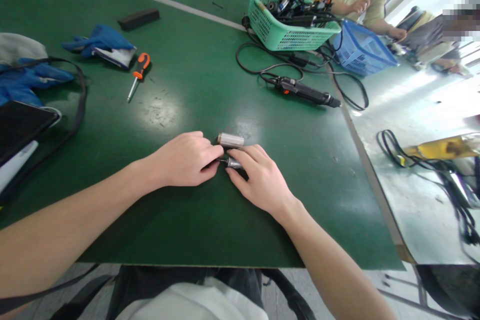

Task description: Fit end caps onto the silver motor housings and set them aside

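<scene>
Near the front middle of the table, my right hand has its fingers closed around a small silver metal cylinder, most of it hidden beneath them. A thin rod runs from the cylinder's left end to my left hand, whose thumb and forefinger are pinched on it. What else those left fingers cover is hidden. Just beyond both hands lies a second silver cylinder on its side, with a darker left end.
Left on the green table lie an orange-and-black screwdriver, blue gloves, a black block and a dark flat device. A corded power screwdriver, green basket and blue basket lie right, near a co-worker's hand.
</scene>
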Demonstrator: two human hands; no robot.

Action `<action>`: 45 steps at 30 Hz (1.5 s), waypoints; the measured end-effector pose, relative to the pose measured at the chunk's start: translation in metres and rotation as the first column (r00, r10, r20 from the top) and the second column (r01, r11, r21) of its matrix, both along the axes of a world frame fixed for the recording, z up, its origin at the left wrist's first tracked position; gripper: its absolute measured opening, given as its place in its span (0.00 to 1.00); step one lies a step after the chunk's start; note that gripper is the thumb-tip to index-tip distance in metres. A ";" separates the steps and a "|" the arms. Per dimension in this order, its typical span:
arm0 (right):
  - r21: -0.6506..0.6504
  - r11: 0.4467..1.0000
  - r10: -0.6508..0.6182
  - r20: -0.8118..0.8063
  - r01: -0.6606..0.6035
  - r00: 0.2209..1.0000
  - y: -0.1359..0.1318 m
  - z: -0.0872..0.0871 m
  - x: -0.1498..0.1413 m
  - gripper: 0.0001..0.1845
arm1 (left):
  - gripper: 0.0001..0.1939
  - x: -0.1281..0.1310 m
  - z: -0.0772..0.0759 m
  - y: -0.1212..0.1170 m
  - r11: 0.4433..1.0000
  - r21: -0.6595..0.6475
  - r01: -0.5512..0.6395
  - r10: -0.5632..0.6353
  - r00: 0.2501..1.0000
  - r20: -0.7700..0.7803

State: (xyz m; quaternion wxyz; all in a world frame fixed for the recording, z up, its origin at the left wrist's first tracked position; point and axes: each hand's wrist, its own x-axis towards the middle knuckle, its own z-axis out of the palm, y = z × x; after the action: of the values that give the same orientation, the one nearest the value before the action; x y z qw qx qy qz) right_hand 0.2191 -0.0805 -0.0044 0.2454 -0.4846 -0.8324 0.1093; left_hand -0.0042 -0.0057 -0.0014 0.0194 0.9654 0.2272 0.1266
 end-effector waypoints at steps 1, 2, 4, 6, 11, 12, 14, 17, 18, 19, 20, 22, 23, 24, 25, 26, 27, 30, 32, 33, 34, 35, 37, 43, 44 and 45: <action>-0.002 1.000 0.001 0.000 -0.001 1.000 0.000 0.000 0.000 0.14 | 0.11 0.000 0.000 0.000 1.000 0.002 -0.004 0.004 1.000 -0.002; -0.004 1.000 0.001 -0.001 -0.001 1.000 0.000 0.001 0.000 0.14 | 0.11 0.000 -0.001 0.000 1.000 0.003 -0.007 0.007 1.000 -0.005; -0.002 1.000 0.001 -0.005 -0.001 1.000 0.000 0.001 0.000 0.13 | 0.10 0.000 -0.001 0.000 1.000 0.003 -0.010 0.010 1.000 -0.008; 0.001 1.000 -0.001 -0.008 0.001 1.000 0.000 0.001 0.000 0.13 | 0.11 0.000 -0.001 0.000 1.000 -0.002 -0.008 0.008 1.000 -0.005; 0.000 1.000 -0.008 -0.017 0.008 1.000 0.001 0.000 -0.001 0.12 | 0.11 0.000 -0.001 0.000 1.000 -0.003 -0.003 0.003 1.000 0.013; 0.001 1.000 -0.008 -0.019 0.008 1.000 0.001 0.000 -0.001 0.12 | 0.11 0.000 -0.001 0.000 1.000 -0.003 -0.002 0.002 1.000 0.013; 0.002 1.000 -0.006 -0.021 0.006 1.000 0.001 0.000 -0.001 0.12 | 0.11 0.001 -0.001 0.000 1.000 -0.002 0.000 0.000 1.000 0.011; 0.000 1.000 -0.003 -0.025 0.003 1.000 0.001 0.000 -0.001 0.13 | 0.11 0.001 0.000 0.000 1.000 -0.001 0.004 -0.004 1.000 0.008; 0.000 1.000 -0.002 -0.025 0.002 1.000 0.001 0.000 -0.001 0.13 | 0.12 0.001 0.000 0.000 1.000 -0.002 0.004 -0.004 1.000 0.005; -0.002 1.000 -0.003 -0.024 0.003 1.000 0.001 0.000 0.000 0.13 | 0.12 0.000 0.000 0.000 1.000 -0.002 0.005 -0.005 1.000 0.004; -0.001 1.000 -0.002 -0.024 0.002 1.000 0.001 0.000 0.000 0.13 | 0.12 0.000 0.001 0.000 1.000 -0.002 0.005 -0.005 1.000 0.003; 0.002 1.000 -0.003 -0.022 0.003 1.000 0.001 0.000 0.000 0.12 | 0.12 0.000 0.001 0.000 1.000 -0.005 0.006 -0.006 1.000 -0.002; 0.002 1.000 -0.003 -0.021 0.003 1.000 0.001 0.000 0.000 0.12 | 0.12 -0.001 0.000 0.001 1.000 -0.006 0.006 -0.006 1.000 -0.004; 0.003 1.000 -0.004 -0.020 0.004 1.000 0.001 0.001 0.000 0.12 | 0.12 -0.001 0.000 0.001 1.000 -0.006 0.008 -0.008 1.000 -0.004; 0.005 1.000 -0.004 -0.019 0.004 1.000 0.001 0.001 -0.001 0.12 | 0.12 -0.001 0.000 0.001 1.000 -0.005 0.009 -0.009 1.000 -0.004; 0.006 1.000 -0.003 -0.020 0.003 1.000 0.001 0.001 -0.001 0.13 | 0.12 -0.001 0.000 0.001 1.000 -0.005 0.011 -0.011 1.000 -0.002; 0.005 1.000 -0.002 -0.020 0.002 1.000 0.001 0.001 -0.001 0.13 | 0.12 -0.001 -0.001 0.001 1.000 -0.003 0.012 -0.012 1.000 0.001; 0.007 1.000 0.003 -0.022 -0.002 1.000 0.001 0.002 -0.001 0.13 | 0.12 -0.002 -0.002 0.000 1.000 0.002 0.015 -0.015 1.000 0.002; 0.006 1.000 0.004 -0.021 -0.003 1.000 0.001 0.001 -0.001 0.13 | 0.12 -0.002 -0.002 0.000 1.000 0.003 0.014 -0.014 1.000 -0.002; 0.005 1.000 0.003 -0.020 -0.003 1.000 0.001 0.001 -0.001 0.13 | 0.12 -0.001 -0.002 0.000 1.000 0.003 0.014 -0.014 1.000 -0.002; 0.006 1.000 0.003 -0.020 -0.003 1.000 0.001 0.001 0.000 0.13 | 0.12 -0.001 -0.002 0.001 1.000 0.002 0.013 -0.013 1.000 -0.002; 0.005 1.000 0.003 -0.020 -0.003 1.000 0.001 0.001 0.000 0.13 | 0.12 -0.001 -0.002 0.001 1.000 0.001 0.013 -0.013 1.000 -0.003; 0.005 1.000 0.003 -0.019 -0.003 1.000 0.001 0.001 0.000 0.13 | 0.12 -0.001 -0.001 0.001 1.000 -0.001 0.014 -0.014 1.000 -0.003; -0.007 1.000 0.010 0.006 -0.010 1.000 0.000 0.001 0.000 0.14 | 0.12 0.000 -0.001 0.001 1.000 0.000 0.001 -0.001 1.000 0.002; -0.007 1.000 0.015 0.011 -0.015 1.000 0.000 0.001 0.000 0.14 | 0.12 0.000 -0.002 0.001 1.000 0.002 0.000 0.000 1.000 0.001; -0.007 1.000 0.019 0.014 -0.019 1.000 -0.001 0.002 0.000 0.14 | 0.13 0.000 -0.002 0.001 1.000 0.003 0.002 -0.002 1.000 -0.001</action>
State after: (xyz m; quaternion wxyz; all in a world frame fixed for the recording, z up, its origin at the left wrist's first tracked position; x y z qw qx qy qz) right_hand 0.2189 -0.0810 -0.0029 0.2368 -0.4781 -0.8385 0.1109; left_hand -0.0043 -0.0042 -0.0031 0.0180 0.9658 0.2259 0.1262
